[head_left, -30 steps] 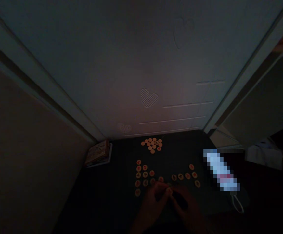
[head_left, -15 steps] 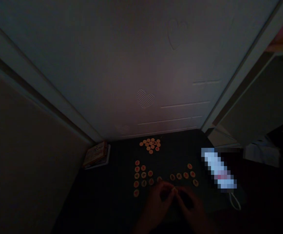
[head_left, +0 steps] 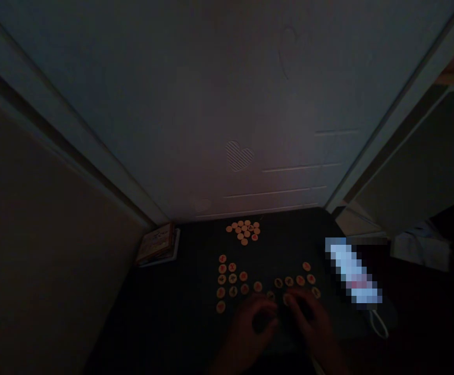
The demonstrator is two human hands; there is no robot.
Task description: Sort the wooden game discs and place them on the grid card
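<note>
Marked discs [head_left: 232, 279] already laid out lower centre; mostly blank-faced bunch [head_left: 244, 228] above looks left to do. Left hand [head_left: 246, 327] loosely parted, right hand [head_left: 311, 316] at one disc [head_left: 286, 299] (pinched? can't tell).

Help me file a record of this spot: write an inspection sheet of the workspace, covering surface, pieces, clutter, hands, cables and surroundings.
Surface: dark table, dimly lit.
Pieces: marked discs in left and right groups; a far cluster, mostly showing plain faces, two with marks.
Clutter: stacked book-like items at the far left corner; a pixelated pale item along the right edge.
Left hand: thumb and fingers curved, apart at the tips; no disc visible between them.
Right hand: fingertips at a disc; grip unclear.
Cables: nothing seen for certain; a white loop extends from the pixelated item.
Surroundings: pale panel behind, with a striped heart.
</note>
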